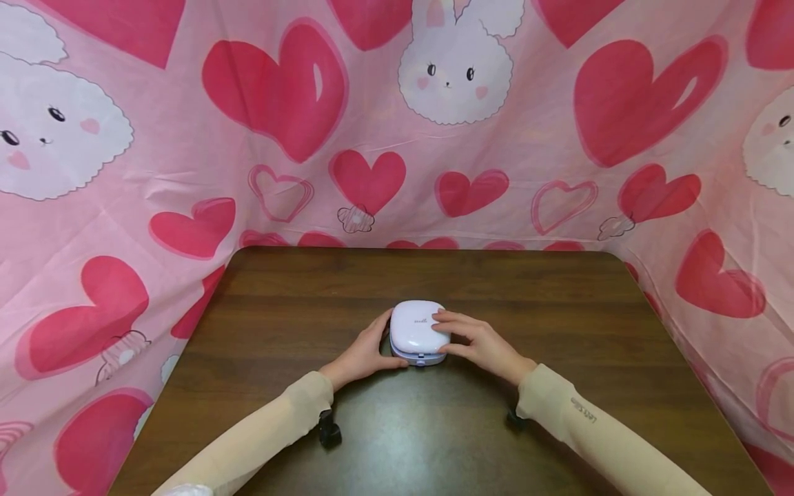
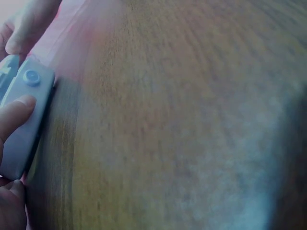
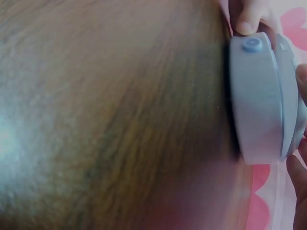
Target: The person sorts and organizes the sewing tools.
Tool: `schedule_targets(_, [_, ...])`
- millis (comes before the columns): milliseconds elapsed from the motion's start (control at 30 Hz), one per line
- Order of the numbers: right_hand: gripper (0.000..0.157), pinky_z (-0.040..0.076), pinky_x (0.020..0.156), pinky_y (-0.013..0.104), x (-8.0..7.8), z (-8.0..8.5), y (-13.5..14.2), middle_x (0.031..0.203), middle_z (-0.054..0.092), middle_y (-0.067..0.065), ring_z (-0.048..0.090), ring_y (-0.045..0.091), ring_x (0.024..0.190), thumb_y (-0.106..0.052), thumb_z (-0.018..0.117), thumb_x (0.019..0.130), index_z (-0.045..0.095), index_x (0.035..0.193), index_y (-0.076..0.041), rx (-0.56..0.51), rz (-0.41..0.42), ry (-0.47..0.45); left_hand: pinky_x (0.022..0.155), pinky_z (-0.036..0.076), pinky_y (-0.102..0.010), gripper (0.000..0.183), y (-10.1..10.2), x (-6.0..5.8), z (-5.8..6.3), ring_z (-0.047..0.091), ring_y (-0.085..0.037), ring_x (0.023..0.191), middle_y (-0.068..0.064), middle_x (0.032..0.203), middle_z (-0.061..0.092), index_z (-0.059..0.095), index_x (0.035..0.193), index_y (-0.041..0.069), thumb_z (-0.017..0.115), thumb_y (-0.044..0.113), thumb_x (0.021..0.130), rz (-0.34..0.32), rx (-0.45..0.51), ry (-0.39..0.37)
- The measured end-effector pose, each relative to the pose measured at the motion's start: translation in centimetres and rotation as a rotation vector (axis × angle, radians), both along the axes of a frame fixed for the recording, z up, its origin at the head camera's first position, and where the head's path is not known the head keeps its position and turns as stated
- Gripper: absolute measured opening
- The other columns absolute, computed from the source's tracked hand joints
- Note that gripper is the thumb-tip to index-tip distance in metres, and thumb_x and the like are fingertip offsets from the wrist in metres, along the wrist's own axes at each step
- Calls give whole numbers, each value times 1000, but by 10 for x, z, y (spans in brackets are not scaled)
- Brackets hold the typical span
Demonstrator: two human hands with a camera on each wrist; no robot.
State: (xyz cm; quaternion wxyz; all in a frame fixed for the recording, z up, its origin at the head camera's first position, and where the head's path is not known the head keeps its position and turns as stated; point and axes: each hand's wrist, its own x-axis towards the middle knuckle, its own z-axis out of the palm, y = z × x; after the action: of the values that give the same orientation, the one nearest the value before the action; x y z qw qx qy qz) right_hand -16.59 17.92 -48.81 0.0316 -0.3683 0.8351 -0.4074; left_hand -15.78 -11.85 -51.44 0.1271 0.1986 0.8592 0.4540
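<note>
A small rounded white case [image 3: 256, 100] rests on the table, its glossy lid [image 1: 414, 331] printed with small dark lettering. The lid sits slightly raised along the front, leaving a narrow gap above the pale base. A round button [image 2: 31, 77] shows on the base's front. My left hand [image 1: 362, 353] grips the base from the left, thumb across the front and fingers round the side. From the right, my right hand [image 1: 486, 346] holds the lid, fingers spread over its top and thumb at the front right corner.
The dark wooden table [image 1: 279, 296] reaches back to a pink curtain [image 1: 372, 103] printed with hearts and rabbits, which hangs along the back and both sides. A black strap piece [image 1: 329, 430] hangs under the left wrist, another [image 1: 515, 419] under the right.
</note>
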Motion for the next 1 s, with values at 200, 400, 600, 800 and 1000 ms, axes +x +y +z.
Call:
schedule_targets(200, [52,42,115,43,2,-2,-1,150,59,2,51,28,142,-15,86,85,71,135,-15,2,6,64,123,31,-47,114,0,1,0,32,-31,153,-18,168,28,20,165,4,92,33,81,1,2,17])
schedule_targets(400, [53,42,115,42,4,-3,-2,150,59,3,51,29,142,-13,87,84,71,134,-13,6,8,88,123,31,-48,114,0,2,1,32,-32,153,-18,167,29,21,164,3,93,32,81,2,8,19])
schedule_targets(600, [54,42,115,36,5,-3,-2,149,59,6,51,31,141,-12,88,83,71,134,-13,-1,17,118,123,31,-46,114,0,2,2,32,-29,154,-16,168,28,20,165,5,92,32,81,1,-4,8])
schedule_targets(800, [53,44,114,40,6,-3,-2,149,59,8,53,31,140,-16,88,84,70,134,-12,14,17,154,123,31,-48,114,0,3,2,32,-29,154,-16,169,27,19,165,5,92,33,82,1,-10,1])
schedule_targets(1000, [61,45,111,54,5,-1,-4,155,52,6,48,30,143,-25,88,86,65,142,-16,63,-19,113,123,31,-48,113,0,4,3,32,-30,154,-16,168,27,20,165,5,92,33,82,-1,-4,-5])
